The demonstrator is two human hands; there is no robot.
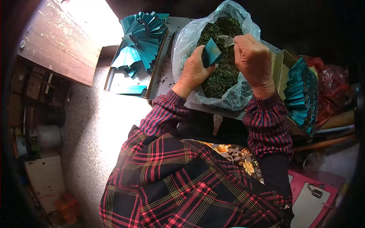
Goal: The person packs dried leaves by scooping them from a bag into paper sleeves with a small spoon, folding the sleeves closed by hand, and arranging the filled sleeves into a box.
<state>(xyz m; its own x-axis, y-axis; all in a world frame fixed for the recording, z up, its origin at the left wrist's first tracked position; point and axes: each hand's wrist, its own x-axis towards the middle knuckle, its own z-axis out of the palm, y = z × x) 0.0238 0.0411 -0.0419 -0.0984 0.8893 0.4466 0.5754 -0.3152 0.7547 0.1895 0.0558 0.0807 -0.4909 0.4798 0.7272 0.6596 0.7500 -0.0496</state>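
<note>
My left hand (194, 69) is closed around a small teal packet (211, 54), held tilted over a clear plastic bag (181, 47). Loose, dark green dried leaves (220, 78) that look like tea fill the bag. My right hand (254, 57) is closed in a fist to the right of the packet, above the leaves. From its fingers a small pale scoop (226, 40) points left toward the packet, apart from it. What lies on the scoop is too small to make out.
At the left, a shallow box (152, 81) holds fanned teal packets (142, 38). Another box (279, 70) with more teal packets (298, 95) stands at the right, beside a red plastic bag (332, 87). A wooden surface (61, 41) is at upper left, and a pink-framed object (330, 186) at lower right.
</note>
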